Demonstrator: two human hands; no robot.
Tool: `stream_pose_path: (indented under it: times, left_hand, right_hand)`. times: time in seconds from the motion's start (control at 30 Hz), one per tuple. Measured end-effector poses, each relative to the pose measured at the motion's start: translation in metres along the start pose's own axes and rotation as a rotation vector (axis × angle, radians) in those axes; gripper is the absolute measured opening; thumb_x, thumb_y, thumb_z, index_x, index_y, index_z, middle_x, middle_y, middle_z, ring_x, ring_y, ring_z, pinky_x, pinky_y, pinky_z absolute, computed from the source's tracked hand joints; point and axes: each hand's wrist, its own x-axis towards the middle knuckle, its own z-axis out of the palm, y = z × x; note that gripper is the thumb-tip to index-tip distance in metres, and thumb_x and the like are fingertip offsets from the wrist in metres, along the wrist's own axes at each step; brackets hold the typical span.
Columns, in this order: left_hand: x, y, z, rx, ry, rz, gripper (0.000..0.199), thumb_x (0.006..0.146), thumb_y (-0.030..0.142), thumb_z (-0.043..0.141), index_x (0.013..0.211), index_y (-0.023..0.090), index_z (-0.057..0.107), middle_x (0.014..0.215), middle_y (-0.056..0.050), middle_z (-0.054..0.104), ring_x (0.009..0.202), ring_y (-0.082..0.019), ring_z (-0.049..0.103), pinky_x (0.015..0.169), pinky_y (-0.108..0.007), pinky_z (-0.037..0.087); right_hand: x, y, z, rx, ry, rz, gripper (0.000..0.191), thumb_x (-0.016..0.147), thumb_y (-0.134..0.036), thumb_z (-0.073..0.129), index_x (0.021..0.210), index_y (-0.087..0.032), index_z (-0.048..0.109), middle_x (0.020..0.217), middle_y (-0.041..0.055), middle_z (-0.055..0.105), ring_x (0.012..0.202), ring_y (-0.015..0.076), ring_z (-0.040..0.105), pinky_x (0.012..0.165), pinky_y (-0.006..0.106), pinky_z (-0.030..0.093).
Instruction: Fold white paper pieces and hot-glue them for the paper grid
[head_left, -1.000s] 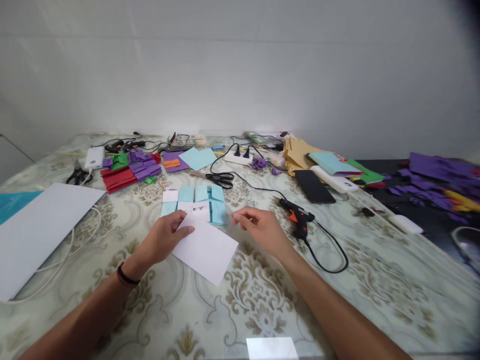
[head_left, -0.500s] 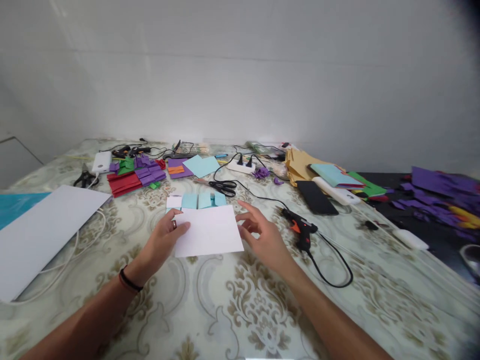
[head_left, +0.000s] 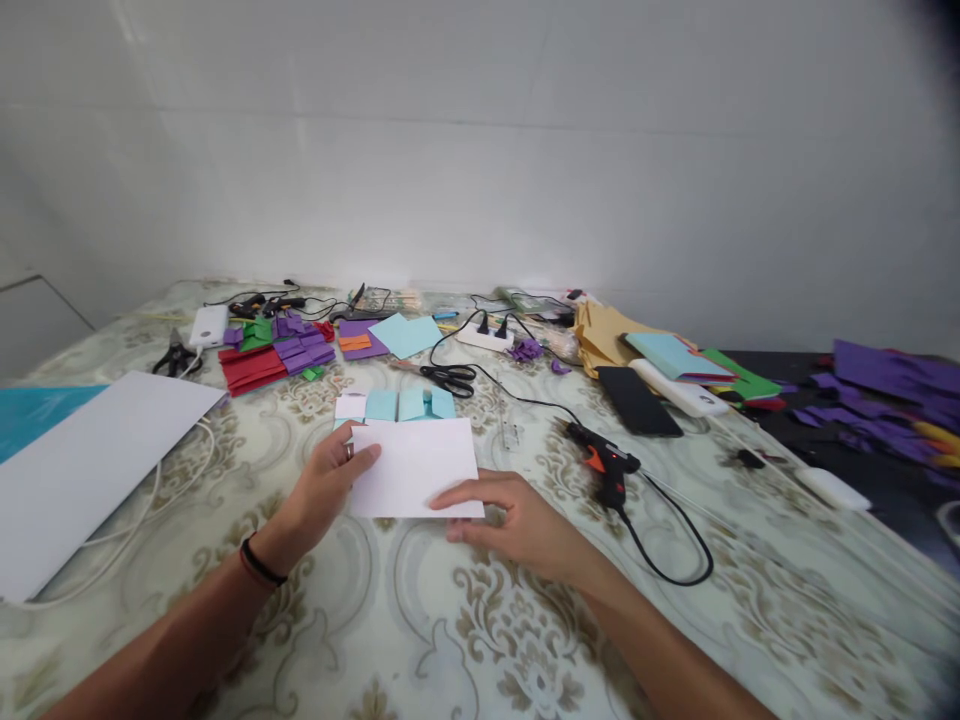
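A blank white card [head_left: 409,465] is raised slightly above the table in front of me. My left hand [head_left: 330,475], with a ring and a dark wristband, pinches its left side, thumb on the front. My right hand [head_left: 517,520] reaches over the lower right corner, one finger stretched across the front and the thumb below the bottom edge. Its fingers are apart. Just beyond the card lie light blue folded paper pieces [head_left: 381,404] and a small white piece [head_left: 350,406], partly covered by the card.
To the right lie a black glue gun [head_left: 609,460] with its cable and a black phone [head_left: 637,400]. Scissors [head_left: 450,378], a power strip [head_left: 486,338] and red paper strips [head_left: 253,370] are farther back. A large white sheet [head_left: 112,470] is on the left.
My right hand has moved left and down, from beside the card's right edge to over its lower right corner. My left hand keeps its hold on the card.
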Motion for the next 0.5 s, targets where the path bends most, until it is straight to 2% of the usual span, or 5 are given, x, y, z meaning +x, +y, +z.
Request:
stream_pose_path:
  times: [0.07,0.2,0.3,0.5]
  left_hand:
    - [0.0,0.001,0.001,-0.019,-0.017,-0.01,0.032,0.086,0.038,0.08,0.105,0.02,0.061,0.077,0.002,0.071,0.058,-0.013,0.065,0.051,-0.021,0.047]
    - [-0.003,0.008,0.007,-0.055,0.004,-0.044,0.042,0.078,0.04,0.086,0.105,0.021,0.06,0.077,0.003,0.07,0.059,-0.014,0.066,0.051,-0.021,0.051]
    - [-0.006,0.013,0.01,-0.031,0.015,-0.074,0.048,0.075,0.043,0.088,0.106,0.02,0.06,0.074,0.003,0.068,0.055,-0.013,0.065,0.047,-0.02,0.05]
    - [-0.009,0.015,0.009,0.003,-0.084,-0.116,0.042,0.084,0.046,0.082,0.11,0.021,0.06,0.066,0.006,0.062,0.045,-0.009,0.055,0.039,-0.017,0.041]
  right_hand:
    - [-0.001,-0.001,0.0,0.012,0.019,0.015,0.036,0.082,-0.028,0.086,0.118,-0.031,0.082,0.122,0.0053,0.08,0.115,0.0264,0.072,0.101,0.037,0.055]
    - [-0.002,-0.001,-0.002,0.028,0.061,0.042,0.05,0.08,-0.026,0.086,0.129,-0.03,0.076,0.133,0.0075,0.075,0.119,0.027,0.07,0.092,0.034,0.059]
    - [-0.002,0.001,-0.003,0.047,0.07,0.031,0.048,0.081,-0.028,0.084,0.129,-0.028,0.076,0.133,0.0096,0.074,0.116,0.0268,0.071,0.09,0.034,0.06]
    - [-0.001,0.005,-0.002,0.094,0.142,0.017,0.033,0.081,-0.026,0.083,0.114,-0.027,0.083,0.12,0.0093,0.078,0.109,0.0264,0.073,0.087,0.033,0.059]
